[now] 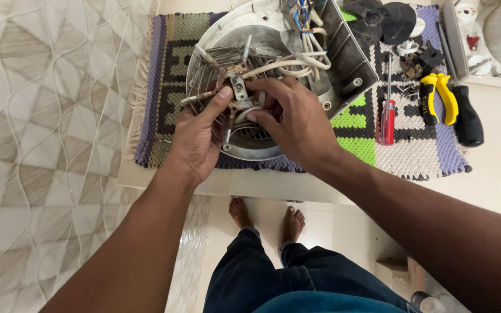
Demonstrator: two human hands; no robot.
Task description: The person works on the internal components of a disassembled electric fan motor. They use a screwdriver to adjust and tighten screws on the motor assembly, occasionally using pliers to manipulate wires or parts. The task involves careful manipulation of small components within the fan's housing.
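A round grey heater housing (273, 29) lies on a woven mat (163, 87), with a coiled heating element on a rusty cross-shaped metal bracket (236, 84) inside it. My left hand (195, 139) grips the element's near left edge, thumb pressed on the bracket's centre. My right hand (294, 119) holds the bracket from the right, fingers curled into the coil. White wires (297, 61) run from the bracket toward the housing's back.
On the mat's right lie a red-handled screwdriver (388, 119), yellow-handled pliers (439, 98), a black-handled tool (468, 119), black plastic knobs (389, 20) and small loose parts. A white appliance part (494, 40) stands at top right. My bare feet (268, 217) rest on the floor below the ledge.
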